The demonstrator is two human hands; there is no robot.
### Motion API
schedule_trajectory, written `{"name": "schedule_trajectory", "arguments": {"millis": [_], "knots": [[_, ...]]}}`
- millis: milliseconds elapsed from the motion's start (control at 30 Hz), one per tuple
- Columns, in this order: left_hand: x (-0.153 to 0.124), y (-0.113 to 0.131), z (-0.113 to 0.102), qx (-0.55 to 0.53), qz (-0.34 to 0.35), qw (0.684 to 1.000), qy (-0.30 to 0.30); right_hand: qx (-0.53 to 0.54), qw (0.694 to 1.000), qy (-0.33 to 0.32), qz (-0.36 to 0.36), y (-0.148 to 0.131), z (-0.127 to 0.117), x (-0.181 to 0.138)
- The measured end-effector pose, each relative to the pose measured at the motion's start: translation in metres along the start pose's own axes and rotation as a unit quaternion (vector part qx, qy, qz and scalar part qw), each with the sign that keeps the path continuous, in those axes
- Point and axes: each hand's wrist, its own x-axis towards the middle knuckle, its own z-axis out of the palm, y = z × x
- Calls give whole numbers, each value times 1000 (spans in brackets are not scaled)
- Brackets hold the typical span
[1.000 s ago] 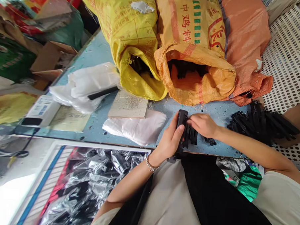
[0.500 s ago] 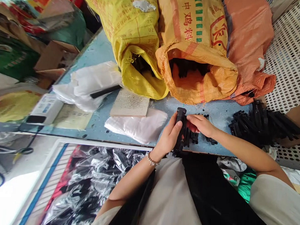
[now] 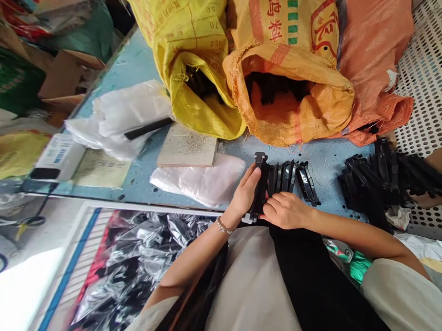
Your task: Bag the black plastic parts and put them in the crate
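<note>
My left hand [image 3: 246,192] is wrapped round a long black plastic part [image 3: 259,186], which stands lengthwise at the table's near edge. My right hand [image 3: 284,210] is curled closed against the lower right side of that part. Its fingertips are partly hidden, and a bit of red shows by them. Just beyond my right hand, several slim black plastic pieces [image 3: 287,175] lie side by side, with one more slanted piece [image 3: 307,183] to their right.
A heap of black pieces [image 3: 374,182] lies at the right. Open yellow [image 3: 208,121] and orange sacks [image 3: 318,121] stand behind my hands. At left are clear plastic bags [image 3: 194,181] and a flat board [image 3: 185,151]. Bagged black items [image 3: 139,259] fill a container below the table.
My right hand has moved from the upper end of the black part down to its lower end and closed there. The view has shifted slightly; the small pieces are now more visible.
</note>
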Motion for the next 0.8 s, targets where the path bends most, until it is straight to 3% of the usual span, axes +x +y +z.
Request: {"name": "schedule_trajectory", "arguments": {"millis": [133,233,333,433,533,633,700,800], "knots": [[0,-9,-14,37,47,998,35,96,991,-43,87,1,5,-7],[7,-18,-36,66,30,995,69,49,973,-23,225,14,3,-24],[16,-34,-45,79,12,992,101,-29,903,-12,428,37,12,-47],[25,-53,-34,65,60,986,143,-3,855,-46,516,59,31,-63],[29,-60,-24,-25,35,988,148,7,849,-9,529,68,32,-67],[22,-53,-24,-142,-40,983,111,49,873,79,479,52,12,-60],[11,-46,-22,-195,-26,974,112,172,882,111,424,27,1,-47],[-7,-42,-14,-199,39,970,132,377,845,85,370,-14,3,-23]]}}
